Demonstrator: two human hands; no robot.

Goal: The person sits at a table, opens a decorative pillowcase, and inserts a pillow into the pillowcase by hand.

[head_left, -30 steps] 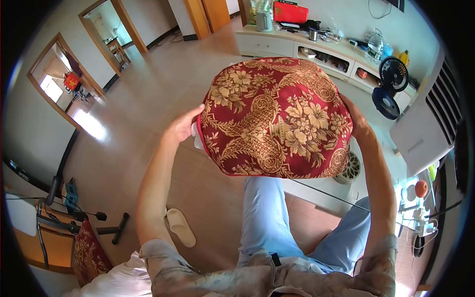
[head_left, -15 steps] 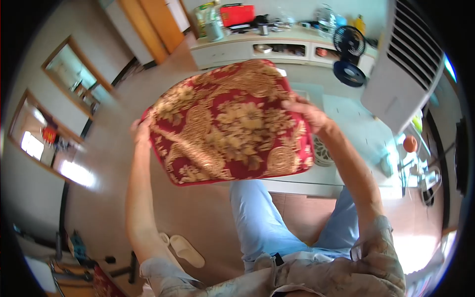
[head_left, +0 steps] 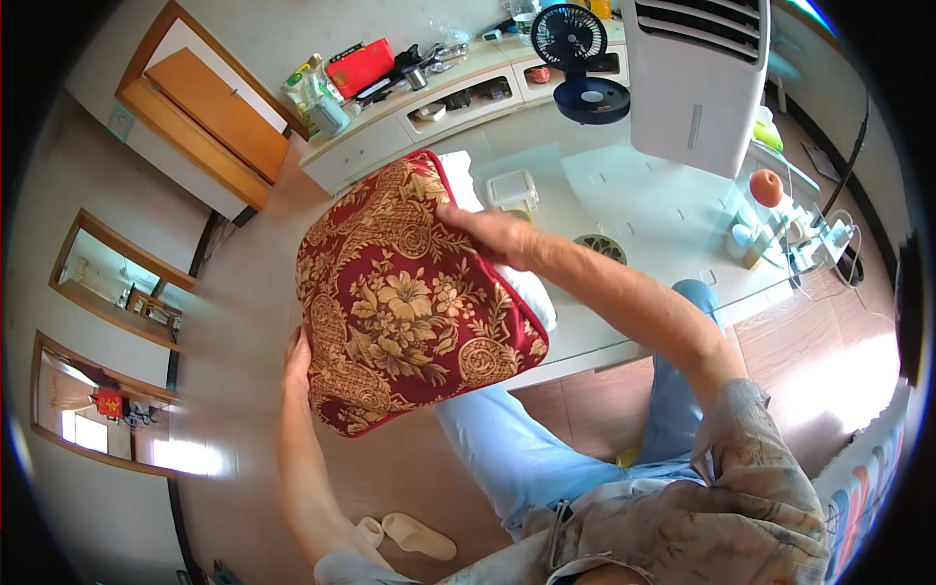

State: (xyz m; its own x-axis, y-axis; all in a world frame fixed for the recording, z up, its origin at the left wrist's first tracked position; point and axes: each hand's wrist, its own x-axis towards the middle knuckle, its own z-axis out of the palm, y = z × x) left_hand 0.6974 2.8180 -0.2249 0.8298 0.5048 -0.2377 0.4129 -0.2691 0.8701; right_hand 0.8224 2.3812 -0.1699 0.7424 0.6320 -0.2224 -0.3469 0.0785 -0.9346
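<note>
A red cushion (head_left: 400, 292) with a gold flower pattern and red piping is held up in front of me, tilted toward the left. White material (head_left: 531, 292) shows along its right side; I cannot tell whether it is the filling or another cloth. My right hand (head_left: 492, 234) grips the cushion's upper right edge, thumb on the patterned face and the other fingers mostly hidden. At the lower left edge, my left hand (head_left: 297, 366) holds the cushion's side, with its fingers partly out of sight behind it.
A glass table (head_left: 634, 214) stands before my knees, carrying a white box (head_left: 512, 190), a black fan (head_left: 590, 68) and an orange round object (head_left: 765, 187). A white air cooler (head_left: 692, 97) rises at the right. Pale slippers (head_left: 419, 536) lie on the floor.
The cushion has swung left and tilted, and its white right side has come into view. My left hand has moved lower along its edge. My view has turned to the right.
</note>
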